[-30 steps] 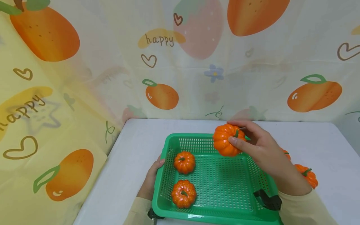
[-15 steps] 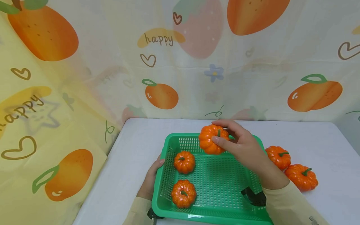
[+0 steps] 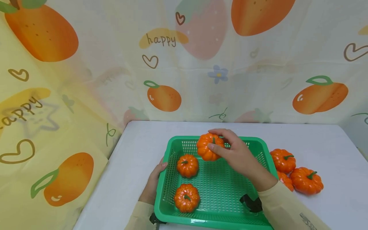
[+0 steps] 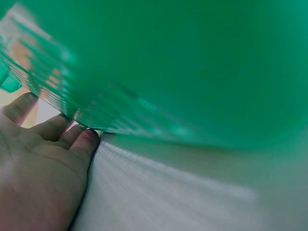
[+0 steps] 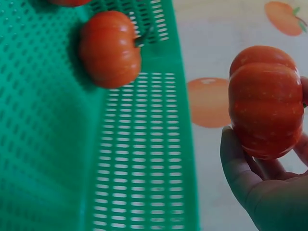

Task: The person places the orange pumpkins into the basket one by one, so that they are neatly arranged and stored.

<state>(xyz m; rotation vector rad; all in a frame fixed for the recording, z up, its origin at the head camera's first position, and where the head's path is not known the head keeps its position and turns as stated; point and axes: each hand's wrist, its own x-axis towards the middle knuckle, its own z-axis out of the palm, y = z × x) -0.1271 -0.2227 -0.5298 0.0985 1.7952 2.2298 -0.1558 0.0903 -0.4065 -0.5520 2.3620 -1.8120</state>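
A small orange toy pumpkin (image 3: 207, 147) with a green stem is held by my right hand (image 3: 234, 153) above the back of the green plastic basket (image 3: 224, 220). Thumb and fingers pinch it, as the right wrist view also shows for the held pumpkin (image 5: 265, 103). Inside the basket, along its left side, sit two more pumpkins, one farther back (image 3: 187, 166) and one nearer (image 3: 187, 198). My left hand (image 3: 153, 182) grips the basket's left side, thumb at the rim. In the left wrist view its fingers (image 4: 53, 127) touch the slotted outer wall; the thumb is hidden there.
On the white table (image 3: 138, 143), right of the basket, lie three pumpkins close together: one behind (image 3: 283, 160), one at the right (image 3: 307, 181), and one partly hidden (image 3: 285, 181) by the basket edge. A fruit-print cloth (image 3: 244, 92) hangs behind the table.
My right hand has carried the pumpkin leftward over the basket, lately a little lower. The pumpkins on the table at the right have come into fuller view. The left hand stays put.
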